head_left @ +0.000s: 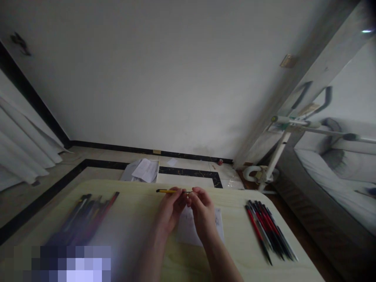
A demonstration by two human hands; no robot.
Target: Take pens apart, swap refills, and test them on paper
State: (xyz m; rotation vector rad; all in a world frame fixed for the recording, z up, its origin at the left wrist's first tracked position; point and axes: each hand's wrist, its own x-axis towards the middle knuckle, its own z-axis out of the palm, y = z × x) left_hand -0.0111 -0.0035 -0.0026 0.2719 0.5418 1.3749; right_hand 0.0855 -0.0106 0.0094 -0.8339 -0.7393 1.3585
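Pale wall (164, 78), grey sofa (311, 199)

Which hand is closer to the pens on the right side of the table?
Right. The right hand is left of those pens, not touching them; the left hand is farther left, holding a yellow pen.

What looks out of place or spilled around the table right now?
I see no spill on the table. On the floor beyond, the papers lie askew, looking untidy, and a small red object sits apart near the wall, seemingly stray. The pens at left are too blurred to check.
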